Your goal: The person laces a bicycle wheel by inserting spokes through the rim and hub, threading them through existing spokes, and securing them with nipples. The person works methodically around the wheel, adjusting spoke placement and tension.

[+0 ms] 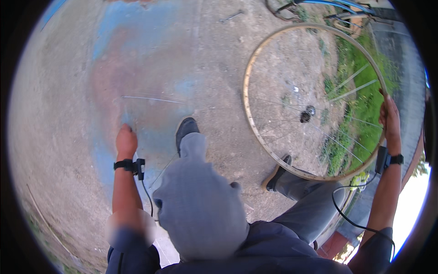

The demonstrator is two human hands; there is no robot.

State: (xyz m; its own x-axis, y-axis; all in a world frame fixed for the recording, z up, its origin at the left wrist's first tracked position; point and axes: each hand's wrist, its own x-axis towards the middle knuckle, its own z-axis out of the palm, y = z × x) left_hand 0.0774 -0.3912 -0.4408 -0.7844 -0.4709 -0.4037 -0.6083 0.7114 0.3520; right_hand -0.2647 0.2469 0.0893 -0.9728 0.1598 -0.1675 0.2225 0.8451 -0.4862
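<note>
My right hand (389, 116) is wrapped round the right side of a bicycle wheel rim (247, 93), which has a worn, yellowish surface and no tyre. Only some spokes (337, 142) join the rim to the hub (305, 117), which carries a small dark sprocket. My left hand (126, 140) is a closed fist, well away from the wheel on the left; whatever it may hold is hidden. Just beyond it, a thin metal spoke (155, 99) stretches above or on the blue-stained ground; I cannot tell which.
A wrench (232, 17) lies on the concrete at the far side. Blue bicycle frame parts (335, 5) lie at the far right. Grass (365, 102) and a grey wall (404, 59) border the right side. My shoes (186, 129) stand near the wheel and the blue stain.
</note>
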